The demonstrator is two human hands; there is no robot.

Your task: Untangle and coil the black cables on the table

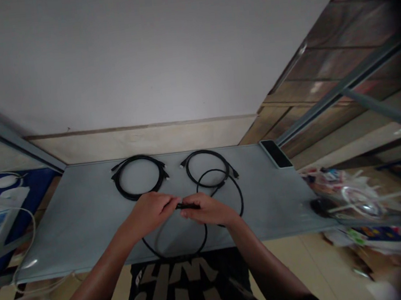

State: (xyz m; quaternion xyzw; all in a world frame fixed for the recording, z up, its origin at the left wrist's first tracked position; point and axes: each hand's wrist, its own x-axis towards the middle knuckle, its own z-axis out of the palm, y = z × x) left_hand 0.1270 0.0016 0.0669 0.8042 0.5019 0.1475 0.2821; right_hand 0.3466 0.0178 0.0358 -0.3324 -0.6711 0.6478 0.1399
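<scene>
In front of me, a black cable plug (188,205) is held between both hands above the grey table (96,218). My left hand (153,210) is closed, its fingertips pinching the plug's left end. Around the plug's body, the fingers of my right hand (209,207) are closed. A loose black cable (206,235) hangs in a loop below the hands, and more of it curves out to the right. Beyond my left hand lies a coiled black cable (118,187) with its plugs showing. Another coiled black cable (205,152) lies behind my right hand, partly overlapped by the loose cable.
A phone-like dark slab with a pale edge (276,153) lies at the table's back right corner. Metal posts (16,136) flank the table, with a wall behind. White wires and a power strip (2,204) are at left; blurred clutter (356,195) is at right.
</scene>
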